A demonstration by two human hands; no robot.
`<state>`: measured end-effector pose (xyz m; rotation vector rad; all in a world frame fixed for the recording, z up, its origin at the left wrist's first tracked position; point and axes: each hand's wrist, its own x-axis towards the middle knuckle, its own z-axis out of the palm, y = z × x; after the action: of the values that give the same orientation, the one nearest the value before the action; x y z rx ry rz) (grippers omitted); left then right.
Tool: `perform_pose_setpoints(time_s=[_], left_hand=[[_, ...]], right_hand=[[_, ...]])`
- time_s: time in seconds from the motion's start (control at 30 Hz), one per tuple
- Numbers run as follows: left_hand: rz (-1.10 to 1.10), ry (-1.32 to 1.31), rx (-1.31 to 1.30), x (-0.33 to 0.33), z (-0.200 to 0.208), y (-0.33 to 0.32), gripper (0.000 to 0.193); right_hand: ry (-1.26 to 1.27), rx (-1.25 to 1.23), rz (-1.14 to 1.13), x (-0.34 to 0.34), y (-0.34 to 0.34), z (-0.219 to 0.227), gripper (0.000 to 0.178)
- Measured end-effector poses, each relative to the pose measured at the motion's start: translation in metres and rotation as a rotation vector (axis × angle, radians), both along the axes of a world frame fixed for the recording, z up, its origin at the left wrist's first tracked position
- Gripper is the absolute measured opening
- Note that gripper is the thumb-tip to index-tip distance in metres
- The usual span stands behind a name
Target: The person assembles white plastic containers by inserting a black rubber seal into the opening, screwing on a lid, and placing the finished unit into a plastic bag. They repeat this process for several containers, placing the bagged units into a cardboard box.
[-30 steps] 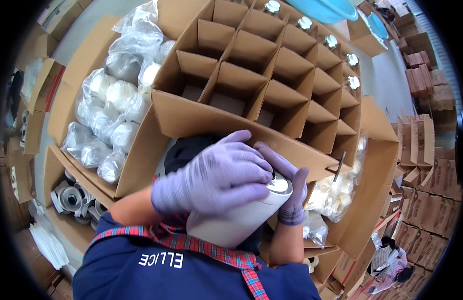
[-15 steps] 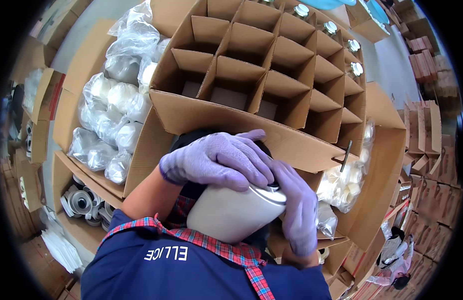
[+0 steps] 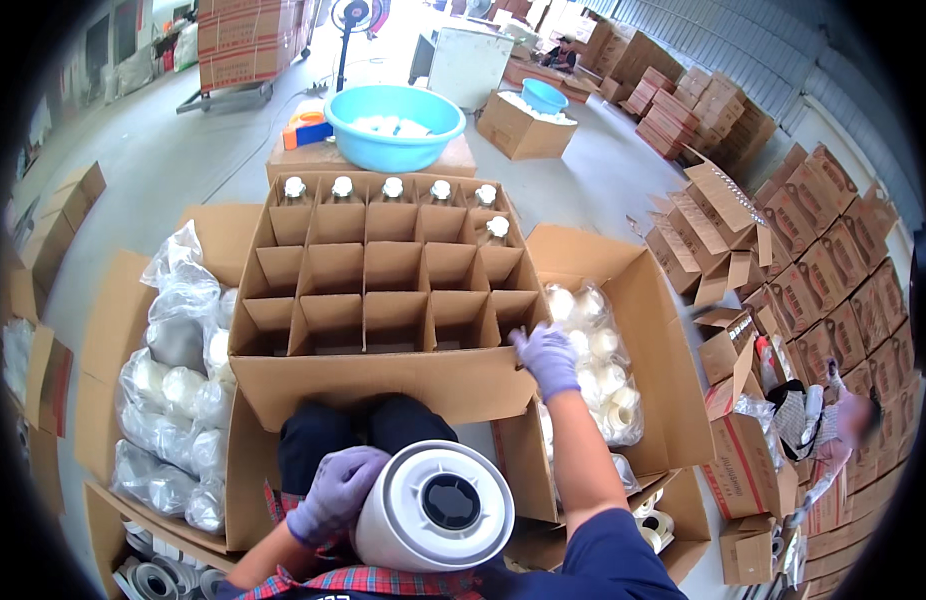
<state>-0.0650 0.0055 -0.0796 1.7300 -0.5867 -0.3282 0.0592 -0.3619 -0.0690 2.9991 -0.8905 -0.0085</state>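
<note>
A grey-white cylindrical casing [image 3: 403, 540] leans against my body, its round end tilted up with a black disc [image 3: 451, 502] in the middle. My left hand [image 3: 335, 490], in a purple glove, is curled against the casing's left side and steadies it. My right hand [image 3: 548, 357], gloved the same way, reaches out to the front right corner of a divided carton [image 3: 383, 385]. Its fingers are apart at the cardboard edge; a small dark piece shows beside them, mostly covered. Several glass bottles with white tops [image 3: 392, 188] stand in the carton's far row and right column.
Open boxes of plastic-wrapped white parts [image 3: 188, 390] flank the carton on the left and right [image 3: 608, 370]. Grey ring-shaped parts [image 3: 153, 580] lie at lower left. Behind the carton stands a blue basin [image 3: 395, 150]. A person [image 3: 833, 430] is at the far right.
My right hand has left the casing and stretched forward to the carton's corner. My left hand moved from the casing's top to its side. The casing's end now faces up; the view has lifted.
</note>
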Motion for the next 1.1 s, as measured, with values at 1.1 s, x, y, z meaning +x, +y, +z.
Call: perform_pose_setpoints(time_s=[1.1], left_hand=[[-0.241,0.458,0.136,0.009,-0.03,-0.004,0.029]], right_hand=[[-0.149,0.003,1.792,-0.205,0.117,0.164,0.021]])
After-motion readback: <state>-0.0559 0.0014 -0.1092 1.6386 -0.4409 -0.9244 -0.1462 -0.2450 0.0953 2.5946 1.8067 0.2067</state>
